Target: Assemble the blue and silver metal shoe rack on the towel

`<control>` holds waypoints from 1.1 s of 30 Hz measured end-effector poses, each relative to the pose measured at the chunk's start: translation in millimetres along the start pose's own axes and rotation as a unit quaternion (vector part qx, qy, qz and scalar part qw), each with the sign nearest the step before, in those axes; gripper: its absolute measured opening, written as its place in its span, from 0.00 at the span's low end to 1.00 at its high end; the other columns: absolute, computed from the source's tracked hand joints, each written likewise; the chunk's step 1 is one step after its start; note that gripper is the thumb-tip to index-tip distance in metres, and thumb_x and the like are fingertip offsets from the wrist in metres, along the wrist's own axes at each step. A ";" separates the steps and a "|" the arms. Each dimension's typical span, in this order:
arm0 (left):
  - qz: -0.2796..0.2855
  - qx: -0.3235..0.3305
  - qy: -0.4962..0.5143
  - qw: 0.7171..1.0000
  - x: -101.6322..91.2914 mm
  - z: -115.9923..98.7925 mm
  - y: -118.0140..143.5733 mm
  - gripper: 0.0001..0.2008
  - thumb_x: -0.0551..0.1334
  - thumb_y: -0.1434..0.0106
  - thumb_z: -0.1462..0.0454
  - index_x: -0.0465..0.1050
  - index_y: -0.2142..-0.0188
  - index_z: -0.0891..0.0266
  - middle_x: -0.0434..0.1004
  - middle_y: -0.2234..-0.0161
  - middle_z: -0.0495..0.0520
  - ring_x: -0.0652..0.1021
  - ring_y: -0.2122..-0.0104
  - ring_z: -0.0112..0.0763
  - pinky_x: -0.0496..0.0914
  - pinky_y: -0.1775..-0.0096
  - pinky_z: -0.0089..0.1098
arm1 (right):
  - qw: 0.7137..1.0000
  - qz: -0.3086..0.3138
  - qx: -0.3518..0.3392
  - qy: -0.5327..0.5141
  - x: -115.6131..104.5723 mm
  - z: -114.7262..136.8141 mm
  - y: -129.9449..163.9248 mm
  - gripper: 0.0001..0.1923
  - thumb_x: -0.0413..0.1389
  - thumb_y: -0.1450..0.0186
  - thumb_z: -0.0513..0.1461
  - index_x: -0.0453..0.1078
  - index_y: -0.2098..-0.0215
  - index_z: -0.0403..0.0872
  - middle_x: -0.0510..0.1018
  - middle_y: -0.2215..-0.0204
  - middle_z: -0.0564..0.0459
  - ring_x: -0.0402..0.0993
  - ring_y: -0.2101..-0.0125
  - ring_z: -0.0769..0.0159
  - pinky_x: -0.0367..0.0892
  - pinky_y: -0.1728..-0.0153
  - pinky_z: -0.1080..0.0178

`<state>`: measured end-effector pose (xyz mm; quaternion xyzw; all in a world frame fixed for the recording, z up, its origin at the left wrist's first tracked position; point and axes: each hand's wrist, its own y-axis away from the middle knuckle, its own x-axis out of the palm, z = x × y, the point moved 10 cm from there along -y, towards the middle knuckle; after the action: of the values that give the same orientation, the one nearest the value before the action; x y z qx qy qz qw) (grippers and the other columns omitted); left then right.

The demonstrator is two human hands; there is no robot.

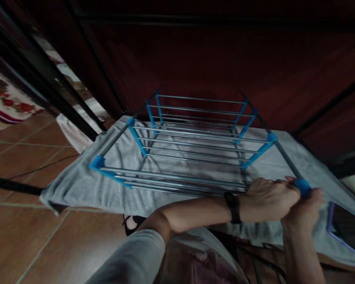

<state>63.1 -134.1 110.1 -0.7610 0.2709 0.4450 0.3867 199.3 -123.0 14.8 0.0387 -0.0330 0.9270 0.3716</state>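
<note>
Rack point(192, 146) lying level, rails running left-right, both hands, left hand point(269, 199), right hand point(303, 209), clenched around its near-right blue corner point(302, 186).

A phone point(344, 227), or something much like it, is lying near the right edge of a grey cloth point(77, 185). A floral rug point(6, 102) is showing at the tiled floor's point(26, 236) far left edge.

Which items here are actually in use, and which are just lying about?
In use: left hand and right hand, both at the rack's blue corner joint; rack; grey cloth under it.
Lying about: phone on the cloth, floral rug, cable on the tiles.
</note>
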 end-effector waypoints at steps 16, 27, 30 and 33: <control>0.020 -0.016 0.073 0.997 10.9 1.7 -4.3 0.13 0.52 0.33 0.65 0.76 0.60 0.60 0.78 0.64 0.58 0.77 0.68 0.39 0.69 0.70 0.40 | 0.998 -0.011 0.033 -0.047 0.4 -4.5 4.4 0.25 0.44 0.39 0.58 0.76 0.74 0.54 0.78 0.66 0.38 0.75 0.51 0.42 0.65 0.52 0.40; 0.040 -0.064 0.088 0.993 26.0 8.3 -16.0 0.13 0.56 0.36 0.65 0.75 0.56 0.62 0.81 0.65 0.59 0.79 0.67 0.41 0.69 0.67 0.40 | 0.997 -0.002 0.030 -0.075 -3.1 -9.4 -1.4 0.23 0.46 0.38 0.55 0.76 0.75 0.53 0.78 0.69 0.39 0.75 0.54 0.40 0.63 0.54 0.38; 0.043 -0.067 0.099 0.992 24.3 9.7 -18.7 0.13 0.56 0.36 0.64 0.75 0.55 0.64 0.81 0.61 0.60 0.79 0.65 0.42 0.69 0.66 0.41 | 0.996 0.003 0.030 -0.087 -4.3 -11.3 -3.4 0.22 0.47 0.39 0.55 0.77 0.75 0.53 0.79 0.68 0.40 0.75 0.53 0.40 0.62 0.53 0.38; 0.075 -0.058 0.112 0.989 21.9 8.6 -16.9 0.15 0.55 0.35 0.64 0.75 0.53 0.66 0.81 0.59 0.61 0.80 0.62 0.43 0.69 0.64 0.41 | 0.995 0.013 0.014 -0.094 -4.3 -8.3 -3.8 0.22 0.47 0.39 0.55 0.77 0.75 0.53 0.79 0.67 0.40 0.75 0.53 0.41 0.62 0.52 0.39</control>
<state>81.9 -119.1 93.9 -0.8046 0.3426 0.3995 0.2751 204.6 -122.4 6.3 0.1306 -0.0551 0.9243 0.3544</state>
